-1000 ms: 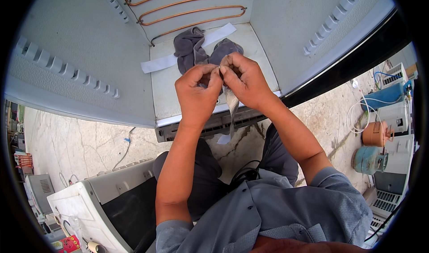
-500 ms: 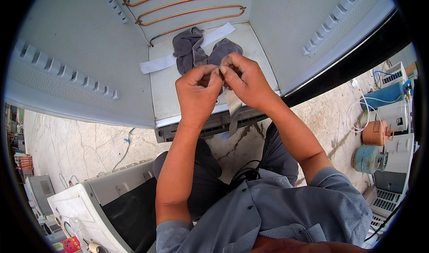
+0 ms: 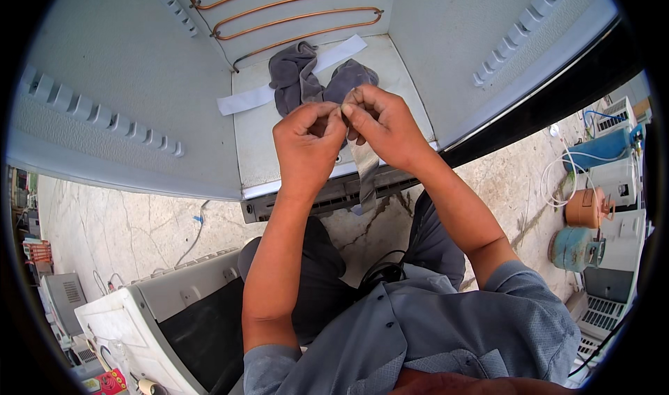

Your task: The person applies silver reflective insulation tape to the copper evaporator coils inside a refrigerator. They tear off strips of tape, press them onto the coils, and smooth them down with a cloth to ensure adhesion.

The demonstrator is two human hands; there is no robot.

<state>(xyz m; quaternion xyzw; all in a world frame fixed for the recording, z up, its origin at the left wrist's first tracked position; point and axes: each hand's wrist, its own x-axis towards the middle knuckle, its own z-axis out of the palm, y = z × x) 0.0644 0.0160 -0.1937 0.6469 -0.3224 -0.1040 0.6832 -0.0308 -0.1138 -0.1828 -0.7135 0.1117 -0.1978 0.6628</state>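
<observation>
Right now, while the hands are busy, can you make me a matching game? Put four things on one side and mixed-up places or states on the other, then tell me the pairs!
Things:
1. silvery strip
2. left hand
3. orange tank
4. grey cloth

Places and states:
A. bunched up inside the white cabinet
B. pinching, with its fingertips close to those of the right hand
C. beside a blue-green tank, toward the picture's right edge
D. hanging down below the hands

Pairs: 1-D, 2-B, 3-C, 4-A
</observation>
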